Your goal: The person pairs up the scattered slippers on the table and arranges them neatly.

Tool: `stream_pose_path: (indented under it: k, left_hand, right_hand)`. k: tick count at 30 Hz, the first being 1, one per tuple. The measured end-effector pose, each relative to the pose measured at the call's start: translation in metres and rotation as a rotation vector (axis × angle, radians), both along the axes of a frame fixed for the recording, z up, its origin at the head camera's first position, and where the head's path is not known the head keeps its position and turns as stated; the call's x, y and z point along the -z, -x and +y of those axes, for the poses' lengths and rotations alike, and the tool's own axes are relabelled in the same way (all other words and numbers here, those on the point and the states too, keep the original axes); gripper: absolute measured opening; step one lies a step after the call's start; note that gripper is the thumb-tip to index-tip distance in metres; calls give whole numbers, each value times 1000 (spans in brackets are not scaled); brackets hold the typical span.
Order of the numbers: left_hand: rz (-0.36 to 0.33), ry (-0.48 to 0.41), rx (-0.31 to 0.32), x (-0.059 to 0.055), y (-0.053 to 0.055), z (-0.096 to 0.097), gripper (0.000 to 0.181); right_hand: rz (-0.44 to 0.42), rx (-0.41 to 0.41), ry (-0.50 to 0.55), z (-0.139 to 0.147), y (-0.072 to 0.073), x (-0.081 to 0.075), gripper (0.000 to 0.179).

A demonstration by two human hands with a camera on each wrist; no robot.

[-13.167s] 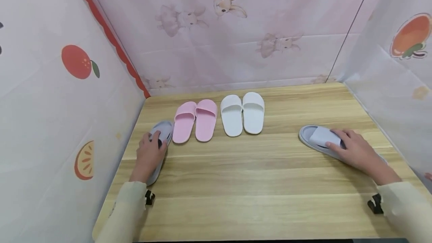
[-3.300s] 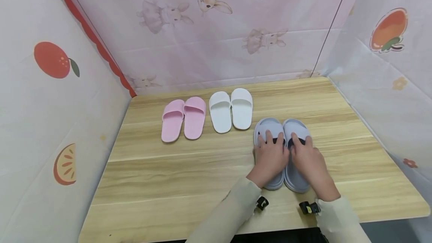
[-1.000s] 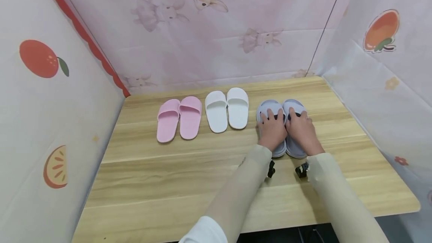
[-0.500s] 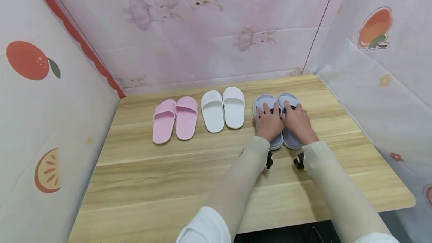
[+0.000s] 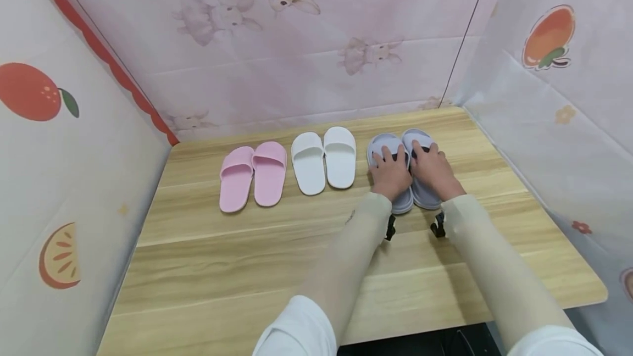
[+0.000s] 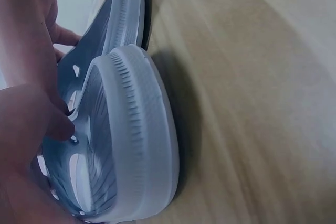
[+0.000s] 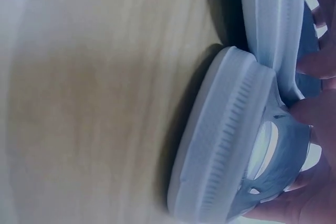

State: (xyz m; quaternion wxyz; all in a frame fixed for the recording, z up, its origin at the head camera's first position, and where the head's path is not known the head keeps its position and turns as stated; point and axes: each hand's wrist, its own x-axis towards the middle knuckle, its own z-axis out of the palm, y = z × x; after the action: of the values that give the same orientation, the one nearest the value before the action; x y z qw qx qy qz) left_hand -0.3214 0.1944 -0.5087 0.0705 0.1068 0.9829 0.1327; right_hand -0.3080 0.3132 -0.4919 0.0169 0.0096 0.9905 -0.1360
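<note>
Two grey slippers stand side by side, toes toward the back wall, to the right of the white pair. My left hand (image 5: pixel 390 174) grips the left grey slipper (image 5: pixel 403 203) across its strap, thumb on the inner side. On the right grey slipper (image 5: pixel 426 196), my right hand (image 5: pixel 435 173) holds the strap the same way. The left wrist view shows the left slipper's heel (image 6: pixel 139 135) close over the wood, its far part hidden by the hand. In the right wrist view the right slipper's heel (image 7: pixel 215 145) touches or nearly touches its partner (image 7: pixel 268 14).
White slippers (image 5: pixel 341 172) and pink slippers (image 5: pixel 269 183) stand in pairs to the left along the back of the wooden table (image 5: pixel 222 284). A printed pink cloth wall (image 5: pixel 296 76) rises behind, with pale side walls left and right (image 5: pixel 534 142).
The grey slippers, far apart at the table's two sides 13 seconds ago, were brought together right of the white pair. Over the last seconds both hands have slid them back toward the wall.
</note>
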Motion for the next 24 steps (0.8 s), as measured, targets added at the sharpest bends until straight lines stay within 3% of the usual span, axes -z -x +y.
stream_pose_path:
  k: [7,17,24]
  left_hand:
    - [-2,5,-8,-8,1,-2,66]
    - [68,94,-26,-2,5,5,65]
    - [137,115,-40,-4,5,5,65]
  right_hand:
    - [-10,-15,10,3,6,-2,60]
    - [-50,-4,19,4,7,-7,60]
    - [-64,4,17,3,8,-9,61]
